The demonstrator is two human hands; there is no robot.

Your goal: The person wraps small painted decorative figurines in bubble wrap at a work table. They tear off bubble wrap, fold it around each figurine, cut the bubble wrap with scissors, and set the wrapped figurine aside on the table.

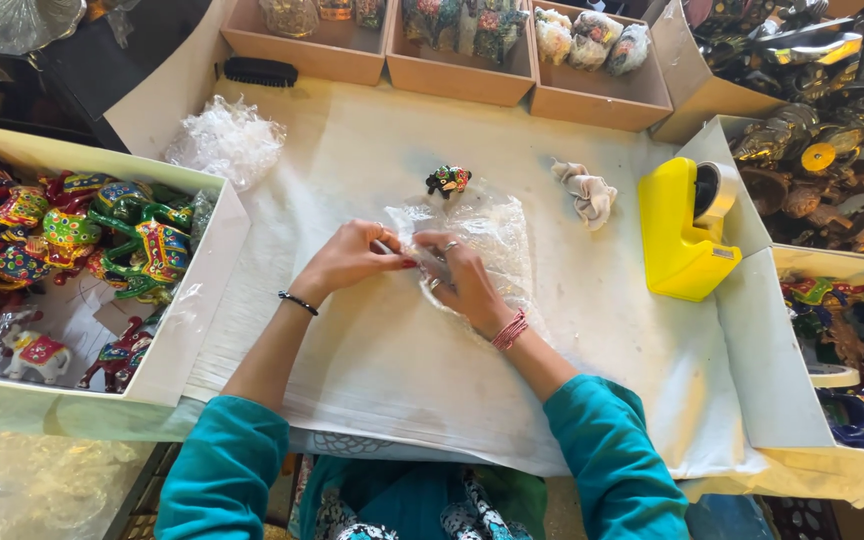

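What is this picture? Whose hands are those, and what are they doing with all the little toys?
The picture comes from a camera worn on a person's head, looking down, so you see their own arms in teal sleeves. The left hand and the right hand meet in the middle and pinch a sheet of clear plastic wrap lying on a white cloth. Just behind the wrap stands one small painted figurine. A crumpled rag lies to its right, then a yellow tape dispenser. On the left, a white box holds many colourful painted animals. At the back are brown trays with more wrapped pieces, and a pile of loose plastic.
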